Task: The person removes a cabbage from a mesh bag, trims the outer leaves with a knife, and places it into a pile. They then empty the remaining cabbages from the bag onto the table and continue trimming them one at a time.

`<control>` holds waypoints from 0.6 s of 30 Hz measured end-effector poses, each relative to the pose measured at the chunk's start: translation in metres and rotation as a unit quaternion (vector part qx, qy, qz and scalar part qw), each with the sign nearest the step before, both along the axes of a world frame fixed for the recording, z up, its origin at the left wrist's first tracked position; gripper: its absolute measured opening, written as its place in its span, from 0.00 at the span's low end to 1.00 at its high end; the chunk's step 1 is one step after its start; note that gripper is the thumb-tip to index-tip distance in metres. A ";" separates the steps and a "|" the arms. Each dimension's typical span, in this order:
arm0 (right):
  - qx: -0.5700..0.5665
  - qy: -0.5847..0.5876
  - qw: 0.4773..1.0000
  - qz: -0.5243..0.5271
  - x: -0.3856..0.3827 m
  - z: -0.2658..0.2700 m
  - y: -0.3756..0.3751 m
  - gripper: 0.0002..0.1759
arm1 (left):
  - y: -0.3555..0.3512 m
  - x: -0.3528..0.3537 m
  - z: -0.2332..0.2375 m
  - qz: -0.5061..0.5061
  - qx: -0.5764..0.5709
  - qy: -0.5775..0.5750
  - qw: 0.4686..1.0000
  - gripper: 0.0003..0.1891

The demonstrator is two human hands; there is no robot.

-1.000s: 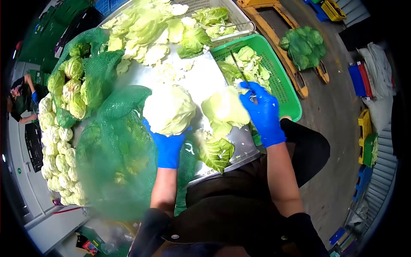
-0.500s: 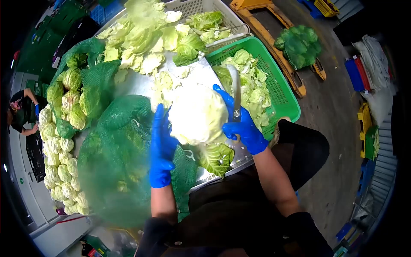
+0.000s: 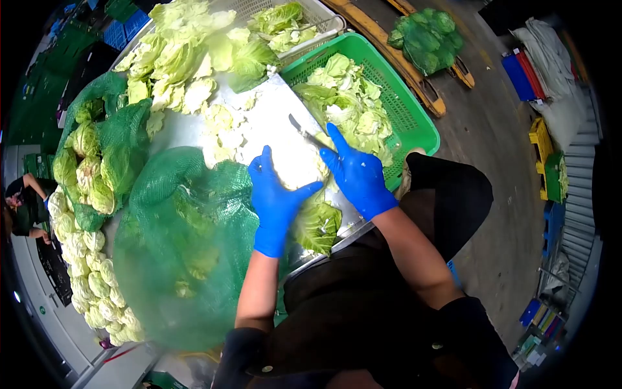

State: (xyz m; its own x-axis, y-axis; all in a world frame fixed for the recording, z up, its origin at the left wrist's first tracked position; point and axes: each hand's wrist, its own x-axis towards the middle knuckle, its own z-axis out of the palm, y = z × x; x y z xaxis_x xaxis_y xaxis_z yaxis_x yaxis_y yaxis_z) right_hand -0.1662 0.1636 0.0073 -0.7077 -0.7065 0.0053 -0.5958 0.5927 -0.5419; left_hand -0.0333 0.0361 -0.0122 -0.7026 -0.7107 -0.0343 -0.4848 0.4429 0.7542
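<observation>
Mesh sack [image 3: 181, 259] of cabbages is kept near left, within reach. The left hand [image 3: 275, 201] is spread, grip released, over a loose leaf [image 3: 319, 227] on the tabletop [image 3: 272, 123]. The knife [image 3: 303, 131] is clenched in the right hand [image 3: 357, 176], blade pointed away from the body, beside the green basket [image 3: 420, 123] where trimmings are collected.

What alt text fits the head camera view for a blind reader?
A blue-gloved right hand grips a knife and the left hand spreads open over a metal table strewn with cabbage leaves, between a green basket and a green mesh sack.
</observation>
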 end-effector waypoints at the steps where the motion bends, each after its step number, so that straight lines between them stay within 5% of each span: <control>1: 0.041 0.013 0.999 0.024 0.003 0.004 0.001 0.36 | 0.001 -0.003 0.001 -0.018 -0.027 -0.018 0.999 0.64; 3: 0.128 0.033 0.989 0.072 0.013 0.015 0.006 0.36 | 0.006 -0.007 -0.005 -0.022 -0.059 -0.001 0.998 0.64; 8: 0.105 0.029 0.992 0.056 0.015 0.006 0.005 0.37 | 0.016 -0.017 -0.011 -0.034 -0.054 0.030 0.997 0.61; 14: -0.037 0.046 0.998 0.037 -0.007 -0.028 -0.003 0.28 | 0.027 -0.023 -0.013 -0.003 -0.052 0.008 0.999 0.62; 17: 0.015 -0.194 0.981 0.019 -0.032 -0.005 -0.009 0.26 | 0.032 -0.024 -0.009 -0.004 -0.067 0.006 0.998 0.61; 18: 0.090 -0.186 0.978 0.003 -0.055 -0.025 -0.009 0.29 | 0.034 -0.019 -0.010 -0.006 -0.068 0.013 0.998 0.61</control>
State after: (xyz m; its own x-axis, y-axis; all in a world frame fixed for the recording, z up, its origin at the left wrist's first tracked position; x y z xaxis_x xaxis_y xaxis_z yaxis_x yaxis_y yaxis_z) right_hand -0.2214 0.1542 -0.0176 -0.6328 -0.6762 -0.3773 -0.3804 0.6958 -0.6092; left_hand -0.0520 0.0698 -0.0219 -0.7109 -0.6986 0.0809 -0.4591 0.5481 0.6992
